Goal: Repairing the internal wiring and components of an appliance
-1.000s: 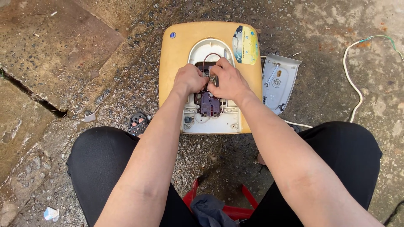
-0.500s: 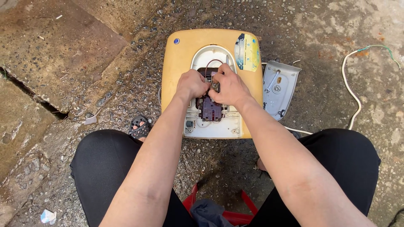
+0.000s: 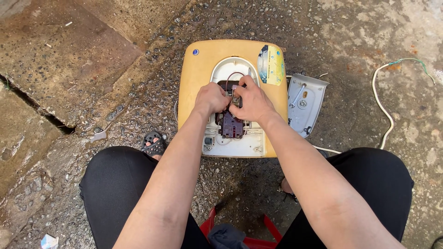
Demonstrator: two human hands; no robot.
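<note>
The upper part of the dark module (image 3: 230, 125) is hidden by the left hand (image 3: 211, 98) and right hand (image 3: 251, 102), whose fingers are curled shut on it. It is seen in the white opening of a yellow casing (image 3: 194, 78) lying on wet concrete, with a grey cover (image 3: 305, 106) just beside.

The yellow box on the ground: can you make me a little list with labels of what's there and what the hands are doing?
box: yellow casing lying flat on wet concrete, its white inside open
dark part: brown block in the opening, red wire looping above it
left hand: closed over the top of the dark part
right hand: beside it, fingertips pinching a small piece there
cover: grey plate lying right of the box
cord: white cable curling on the ground at far right
stool: red, between the knees
</note>
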